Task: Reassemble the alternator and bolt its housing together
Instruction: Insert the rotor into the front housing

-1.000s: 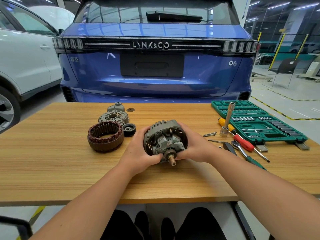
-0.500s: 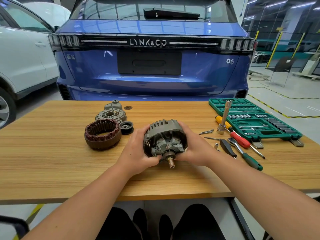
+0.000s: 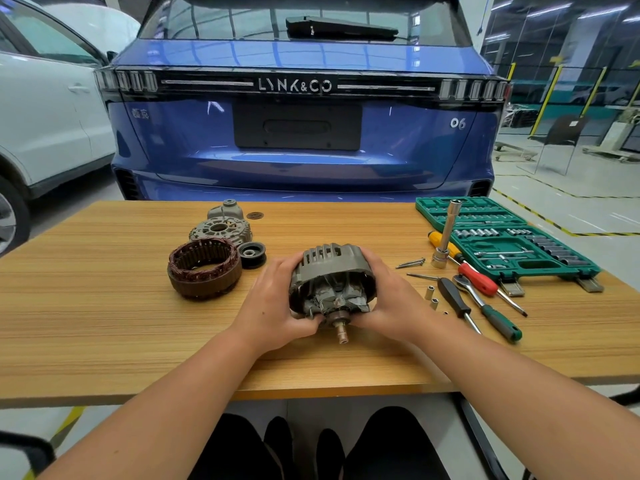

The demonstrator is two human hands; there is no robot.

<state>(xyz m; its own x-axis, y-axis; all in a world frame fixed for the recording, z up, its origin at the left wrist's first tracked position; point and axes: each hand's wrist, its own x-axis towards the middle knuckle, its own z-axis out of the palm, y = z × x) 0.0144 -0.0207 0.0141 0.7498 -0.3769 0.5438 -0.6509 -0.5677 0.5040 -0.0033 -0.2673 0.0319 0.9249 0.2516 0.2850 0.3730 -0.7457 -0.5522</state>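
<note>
A grey alternator housing half (image 3: 329, 263) with the rotor (image 3: 337, 301) inside lies tilted toward me at the table's middle, its shaft end (image 3: 343, 336) pointing at me. My left hand (image 3: 273, 306) grips its left side and my right hand (image 3: 391, 303) grips its right side, thumbs near the shaft. To the left sit the brown copper-wound stator ring (image 3: 204, 268), the other housing half (image 3: 220, 230), a small grey cover (image 3: 225, 211) and the black pulley (image 3: 251, 253).
Right of my hands lie long bolts (image 3: 410, 263), small spacers (image 3: 429, 292), a black-handled screwdriver (image 3: 453, 299), a ratchet with green grip (image 3: 491, 311), a red-handled screwdriver (image 3: 479, 275), an upright socket extension (image 3: 446, 233) and an open green socket case (image 3: 502, 237). A blue car (image 3: 304, 133) stands behind the wooden table (image 3: 104, 323).
Both hands stay on the housing with the rotor. The assembly has tipped slightly, its shaft pointing a little lower toward me; the view shifted a bit.
</note>
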